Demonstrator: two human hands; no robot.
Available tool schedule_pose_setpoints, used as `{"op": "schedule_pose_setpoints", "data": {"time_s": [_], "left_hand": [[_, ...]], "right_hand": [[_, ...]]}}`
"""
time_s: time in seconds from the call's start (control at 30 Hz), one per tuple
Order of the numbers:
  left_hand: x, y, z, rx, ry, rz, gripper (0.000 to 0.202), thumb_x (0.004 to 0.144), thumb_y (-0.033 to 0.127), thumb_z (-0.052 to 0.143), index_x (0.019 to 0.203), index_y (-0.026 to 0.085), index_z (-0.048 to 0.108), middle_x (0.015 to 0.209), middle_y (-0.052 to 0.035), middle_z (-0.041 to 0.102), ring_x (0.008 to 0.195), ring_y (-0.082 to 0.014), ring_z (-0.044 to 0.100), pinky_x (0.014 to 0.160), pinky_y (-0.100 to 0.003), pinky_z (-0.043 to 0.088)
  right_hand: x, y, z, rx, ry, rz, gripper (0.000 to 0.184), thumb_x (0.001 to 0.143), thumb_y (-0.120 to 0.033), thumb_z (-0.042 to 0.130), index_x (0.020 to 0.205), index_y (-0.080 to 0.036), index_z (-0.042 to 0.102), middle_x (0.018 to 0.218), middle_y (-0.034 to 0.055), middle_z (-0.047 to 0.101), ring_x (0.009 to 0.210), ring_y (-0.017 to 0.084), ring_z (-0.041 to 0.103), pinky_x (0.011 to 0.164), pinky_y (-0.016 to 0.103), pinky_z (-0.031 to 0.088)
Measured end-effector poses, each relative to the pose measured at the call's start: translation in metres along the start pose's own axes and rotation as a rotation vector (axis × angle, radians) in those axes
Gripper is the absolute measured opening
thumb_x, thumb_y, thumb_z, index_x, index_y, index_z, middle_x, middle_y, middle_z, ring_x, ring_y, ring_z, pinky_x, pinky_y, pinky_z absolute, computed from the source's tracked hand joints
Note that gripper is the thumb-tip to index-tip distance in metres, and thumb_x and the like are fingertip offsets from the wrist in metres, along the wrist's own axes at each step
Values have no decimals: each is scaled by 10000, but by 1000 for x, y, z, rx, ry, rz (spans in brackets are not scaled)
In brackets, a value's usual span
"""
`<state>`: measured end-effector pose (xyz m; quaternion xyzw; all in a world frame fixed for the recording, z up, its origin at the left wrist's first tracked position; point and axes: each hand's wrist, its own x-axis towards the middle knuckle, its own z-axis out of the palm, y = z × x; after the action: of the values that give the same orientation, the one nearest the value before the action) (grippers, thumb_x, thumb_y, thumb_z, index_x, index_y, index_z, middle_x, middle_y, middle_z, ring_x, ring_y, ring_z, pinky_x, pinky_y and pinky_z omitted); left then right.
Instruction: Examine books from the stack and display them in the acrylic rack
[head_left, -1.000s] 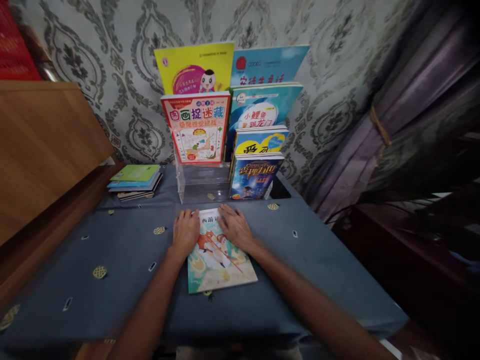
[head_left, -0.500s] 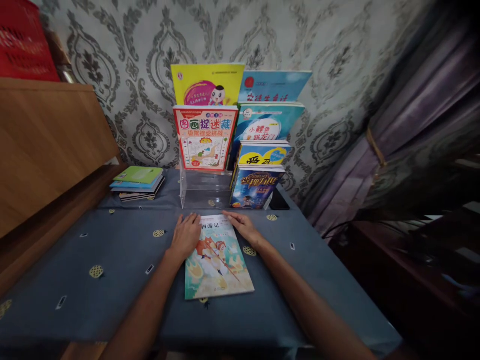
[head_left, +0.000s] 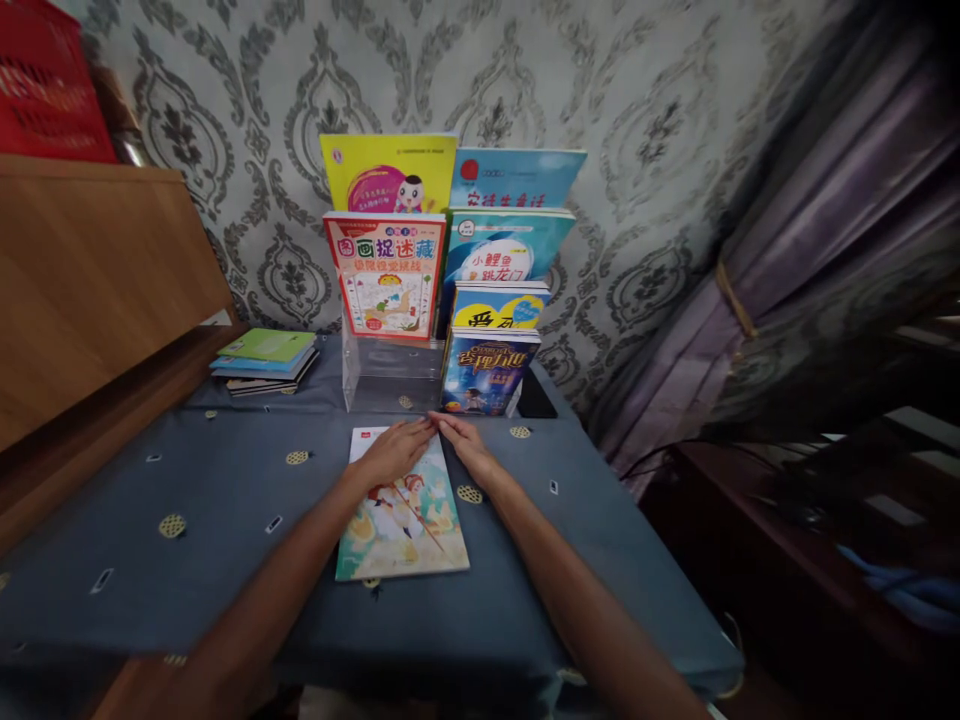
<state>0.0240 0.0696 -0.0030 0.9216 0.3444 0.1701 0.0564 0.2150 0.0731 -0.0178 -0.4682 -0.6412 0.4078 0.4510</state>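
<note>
A picture book with a monkey figure on its cover lies flat on the dark tablecloth in front of me. My left hand rests across its upper part, fingers stretched towards the top right corner and hiding most of the title. At that same corner, my right hand touches the book's edge, its fingers extended and their tips close to the left fingertips. Just behind stands a clear tiered rack. Its left side carries a red-bordered book and a yellow book; the front left tier holds no book.
On the rack's right stand a dark blue book, a yellow-and-blue book and teal books. A small pile of books lies at the left. A black phone-like slab lies right of the rack. A wooden cabinet borders the left.
My left hand has slid from the book's left edge over its top towards the right corner. My right hand stays by that corner. The view has shifted slightly right.
</note>
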Motion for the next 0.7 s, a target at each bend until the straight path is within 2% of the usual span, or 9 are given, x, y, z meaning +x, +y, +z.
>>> {"op": "schedule_pose_setpoints", "data": {"time_s": [0.13,0.3,0.43,0.53,0.7], "left_hand": [[5,-1,-2,-38,38,38,415,1022,234,380,1403,200,541,1451,-91,571,1366,-177,510,1131,-374,413],[2,-2,-1,-46,27,15,401,1023,245,375,1365,164,569,1458,-95,563,1380,-177,494,1152,-350,384],[2,-3,1,-62,21,0,414,1020,253,375,1387,177,552,1475,-76,548,1392,-167,479,1159,-353,375],[1,-3,1,-68,24,-1,419,1025,262,358,1389,184,551,1479,-73,544,1395,-160,474,1161,-351,369],[1,-4,0,-52,2,5,437,1030,275,343,1404,153,535,1494,-81,526,1410,-154,452,1173,-333,342]], "right_hand": [[-5,1,-1,-149,-24,-42,457,979,-409,435,1316,-185,648,1363,99,646,1278,237,594,1122,445,420],[-33,-3,-5,-434,-124,-138,511,964,-292,405,1444,-164,523,1516,90,492,1411,222,454,1181,440,348],[-51,-7,-7,-577,-183,-196,543,981,-269,360,1508,-158,429,1553,100,438,1457,213,383,1207,472,299],[-56,-10,-6,-664,-222,-204,536,1005,-288,324,1504,-121,427,1569,136,403,1477,211,343,1222,478,261],[-58,-17,-4,-750,-236,-189,535,1023,-306,291,1490,-94,441,1567,161,397,1477,218,343,1220,480,263]]}}
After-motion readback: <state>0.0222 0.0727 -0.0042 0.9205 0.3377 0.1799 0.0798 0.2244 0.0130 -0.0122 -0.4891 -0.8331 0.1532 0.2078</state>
